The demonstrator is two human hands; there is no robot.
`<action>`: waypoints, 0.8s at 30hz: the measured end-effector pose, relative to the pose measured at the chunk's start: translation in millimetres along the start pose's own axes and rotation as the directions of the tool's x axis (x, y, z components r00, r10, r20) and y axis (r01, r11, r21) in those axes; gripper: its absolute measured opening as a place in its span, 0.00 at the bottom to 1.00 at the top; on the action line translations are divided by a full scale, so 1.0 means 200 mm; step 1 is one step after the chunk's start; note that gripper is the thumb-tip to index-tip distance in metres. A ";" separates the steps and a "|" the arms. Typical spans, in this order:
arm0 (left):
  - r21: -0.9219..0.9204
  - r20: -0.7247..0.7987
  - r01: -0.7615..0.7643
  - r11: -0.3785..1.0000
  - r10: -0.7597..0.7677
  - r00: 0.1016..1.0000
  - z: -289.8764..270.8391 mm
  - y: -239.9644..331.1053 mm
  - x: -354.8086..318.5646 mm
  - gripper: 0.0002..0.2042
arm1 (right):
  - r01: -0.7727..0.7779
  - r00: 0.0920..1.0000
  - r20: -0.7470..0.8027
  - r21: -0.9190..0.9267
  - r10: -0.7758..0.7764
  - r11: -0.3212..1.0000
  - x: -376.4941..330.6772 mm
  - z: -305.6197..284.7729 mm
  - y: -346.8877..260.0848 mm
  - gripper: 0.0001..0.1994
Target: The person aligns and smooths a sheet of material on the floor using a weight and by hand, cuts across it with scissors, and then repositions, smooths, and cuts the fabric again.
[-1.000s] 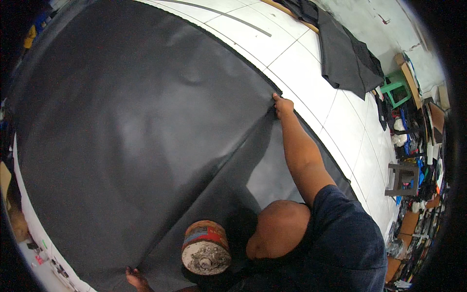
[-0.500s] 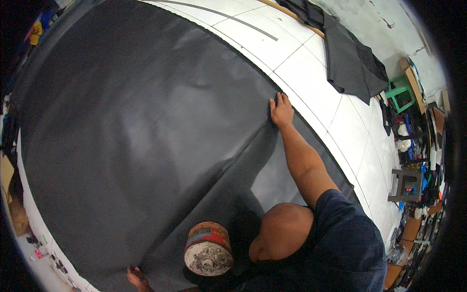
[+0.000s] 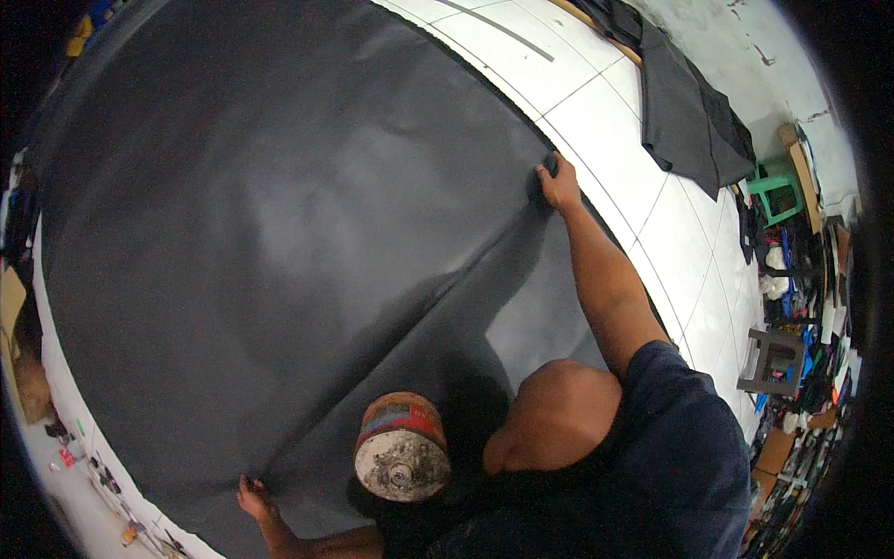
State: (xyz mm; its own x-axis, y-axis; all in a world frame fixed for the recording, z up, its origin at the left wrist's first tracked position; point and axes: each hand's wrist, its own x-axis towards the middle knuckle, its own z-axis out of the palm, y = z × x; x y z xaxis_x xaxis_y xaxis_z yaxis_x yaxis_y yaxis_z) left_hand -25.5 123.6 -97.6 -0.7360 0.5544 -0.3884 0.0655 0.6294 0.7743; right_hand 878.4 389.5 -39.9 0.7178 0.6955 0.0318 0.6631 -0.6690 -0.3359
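A very large dark grey sheet (image 3: 279, 214) of smooth, leather-like material lies spread over a white tiled floor (image 3: 596, 102). My right hand (image 3: 557, 183) reaches far out and is closed on the sheet's far edge, where a long crease begins. That crease runs diagonally down to my left hand (image 3: 251, 494), which pinches the sheet's near edge at the lower left. Between my arms, a rusty red can (image 3: 400, 447) with a crusted lid stands upright on the sheet.
Black fabric pieces (image 3: 689, 112) lie on the tiles at the upper right. A green stool (image 3: 778, 186), a grey stool (image 3: 773, 359) and heaped clutter line the right side. A thin grey strip (image 3: 494, 28) lies at the top. Small items sit along the left edge.
My right hand has shifted a little farther along the far edge and its fingers have gone from lying flat to gripping it. My left hand and the can have stayed put.
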 end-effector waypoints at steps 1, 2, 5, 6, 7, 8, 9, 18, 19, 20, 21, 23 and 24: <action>-0.008 -0.030 -0.013 1.000 0.013 0.999 0.03 -0.01 -0.01 0.08 | 0.052 0.996 -0.068 0.052 -0.049 0.997 -0.03 -0.03 0.00 0.29; -0.103 0.019 -0.057 0.993 0.060 0.998 0.02 -0.02 0.03 0.09 | 0.122 0.961 -0.243 -0.053 -0.131 0.991 -0.09 -0.03 -0.03 0.26; -0.045 0.097 -0.058 0.997 0.062 0.993 -0.02 0.00 -0.06 0.11 | 0.512 0.842 -0.113 -0.140 -0.528 0.847 -0.45 -0.05 -0.17 0.24; -0.014 0.082 -0.035 0.999 0.036 0.996 0.01 0.06 -0.09 0.13 | 0.588 0.806 -0.017 -0.095 -0.591 0.804 -0.63 -0.07 -0.28 0.24; -0.034 0.017 -0.030 0.999 0.031 0.999 0.00 0.07 -0.08 0.13 | 0.662 0.749 0.062 -0.032 -0.660 0.748 -0.78 -0.09 -0.42 0.23; -0.045 -0.051 -0.027 0.999 0.024 0.998 -0.02 0.07 -0.06 0.14 | 0.683 0.727 0.091 0.006 -0.680 0.731 -0.93 -0.08 -0.51 0.23; -0.055 -0.054 -0.022 0.998 0.019 0.998 -0.08 0.06 -0.05 0.14 | 0.799 0.583 0.132 0.089 -0.802 0.595 -1.08 -0.05 -0.60 0.23; -0.338 -0.093 0.096 0.936 -0.134 0.987 0.06 0.20 -0.15 0.12 | 0.929 0.256 0.250 0.203 -0.934 0.309 -1.35 0.09 -0.65 0.23; -0.365 -0.123 0.096 0.926 -0.150 0.981 0.05 0.20 -0.16 0.13 | 0.938 0.233 0.249 0.198 -0.940 0.285 -1.36 0.10 -0.67 0.22; -0.372 -0.112 0.137 0.918 -0.190 0.975 0.06 0.23 -0.18 0.14 | 0.938 0.234 0.265 0.190 -0.935 0.288 -1.38 0.09 -0.67 0.22; -0.375 -0.106 0.185 0.908 -0.240 0.965 0.08 0.28 -0.23 0.15 | 0.939 0.226 0.289 0.190 -0.930 0.287 -1.36 0.06 -0.67 0.23; -0.464 -0.267 0.150 0.873 -0.299 0.916 0.09 0.34 -0.20 0.17 | 0.931 0.199 0.267 0.250 -0.943 0.267 -1.32 0.01 -0.65 0.25; -0.463 -0.305 0.149 0.874 -0.314 0.899 0.04 0.31 -0.11 0.17 | 0.907 0.204 0.275 0.309 -0.939 0.287 -1.34 -0.02 -0.68 0.26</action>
State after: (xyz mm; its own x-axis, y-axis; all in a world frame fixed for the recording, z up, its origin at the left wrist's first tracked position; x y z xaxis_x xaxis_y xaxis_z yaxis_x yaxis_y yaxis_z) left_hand 1.2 154.9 -44.4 -0.8879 0.1342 -0.4401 -0.3639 0.3805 0.8502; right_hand 596.5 292.9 0.1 -0.5351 0.8425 0.0627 0.7757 0.5193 -0.3586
